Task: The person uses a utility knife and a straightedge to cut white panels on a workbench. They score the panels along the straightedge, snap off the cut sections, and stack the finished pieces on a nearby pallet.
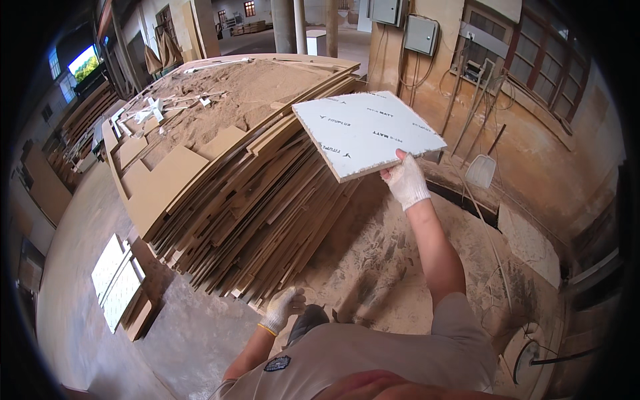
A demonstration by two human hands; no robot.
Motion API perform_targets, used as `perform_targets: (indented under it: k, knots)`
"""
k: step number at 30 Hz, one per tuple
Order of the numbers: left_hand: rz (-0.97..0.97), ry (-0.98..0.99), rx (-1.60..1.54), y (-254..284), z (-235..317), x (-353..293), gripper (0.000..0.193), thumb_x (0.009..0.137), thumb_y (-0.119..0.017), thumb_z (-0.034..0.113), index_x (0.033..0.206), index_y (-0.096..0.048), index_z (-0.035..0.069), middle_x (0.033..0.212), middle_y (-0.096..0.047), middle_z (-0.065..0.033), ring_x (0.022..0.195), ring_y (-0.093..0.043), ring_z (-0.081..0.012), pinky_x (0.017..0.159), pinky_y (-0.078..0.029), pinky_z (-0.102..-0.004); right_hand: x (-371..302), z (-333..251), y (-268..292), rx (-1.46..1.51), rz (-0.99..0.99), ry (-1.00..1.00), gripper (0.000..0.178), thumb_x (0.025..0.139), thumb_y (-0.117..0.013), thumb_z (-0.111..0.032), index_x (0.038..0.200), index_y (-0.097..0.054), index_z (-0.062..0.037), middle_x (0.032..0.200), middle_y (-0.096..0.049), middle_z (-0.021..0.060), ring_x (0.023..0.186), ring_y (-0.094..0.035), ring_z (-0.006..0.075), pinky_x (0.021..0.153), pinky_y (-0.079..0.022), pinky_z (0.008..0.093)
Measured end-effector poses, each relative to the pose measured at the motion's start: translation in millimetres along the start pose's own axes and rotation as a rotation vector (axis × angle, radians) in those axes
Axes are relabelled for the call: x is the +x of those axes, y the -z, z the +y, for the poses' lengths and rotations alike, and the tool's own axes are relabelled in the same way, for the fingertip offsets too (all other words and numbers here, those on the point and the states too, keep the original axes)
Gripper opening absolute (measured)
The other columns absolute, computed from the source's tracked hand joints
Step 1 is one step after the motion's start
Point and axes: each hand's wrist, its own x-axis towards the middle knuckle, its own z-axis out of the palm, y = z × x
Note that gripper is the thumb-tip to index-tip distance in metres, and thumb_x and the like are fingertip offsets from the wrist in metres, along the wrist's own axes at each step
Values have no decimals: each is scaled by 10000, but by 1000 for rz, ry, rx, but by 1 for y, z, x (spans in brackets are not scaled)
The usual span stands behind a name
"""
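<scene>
My right hand [407, 182], in a white knit glove, grips the near edge of a square white-faced board [373, 130]. The thumb is on top; the fingers underneath are mostly hidden. Printing marks the board's face and its edges look rough. It is raised beside the right end of a tall stack of brown boards [247, 213]. Low in front of that stack, my gloved left hand [285, 310] is close to the lower board ends. Its fingers are loosely bent and apart, and nothing shows in them.
Sawdust [227, 93] and offcuts cover the stack's top. White panels [117, 280] lie on the floor at left. Several poles [477, 93] and a dustpan-like white scoop [481, 171] lean by the right wall, below a grey electrical box [421, 35]. A round fan-like object [527, 360] stands at lower right.
</scene>
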Motion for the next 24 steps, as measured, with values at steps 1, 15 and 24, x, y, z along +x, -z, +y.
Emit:
perform_targets:
  k: [1, 15, 24]
  knots:
    - [180, -23, 80, 10, -2, 1, 383, 1026, -645, 417, 1128, -662, 48, 928, -661, -67, 836, -660, -210, 715, -545, -340, 56, -8, -23, -30, -50, -8, 320, 998, -641, -255, 1279, -554, -128, 1201, -624, 94, 1053, -598, 257, 886, -520, 407]
    - [374, -433, 269, -87, 170, 255, 304, 1025, -681, 165, 1272, -658, -11, 1075, -704, -76, 938, -659, -142, 848, -546, -285, 539, 57, -150, -91, -119, -233, 389, 933, -715, -204, 1283, -554, -148, 1175, -591, 100, 1038, -562, 290, 852, -569, 478]
    - [476, -552, 399, -208, 287, 349, 278, 1012, -685, 115, 1247, -674, -33, 1032, -706, -77, 881, -658, -128, 808, -557, -278, 612, 22, -101, -446, -384, -508, 386, 1069, -584, -378, 1263, -527, -49, 941, -680, 145, 613, -665, 224, 427, -514, 271]
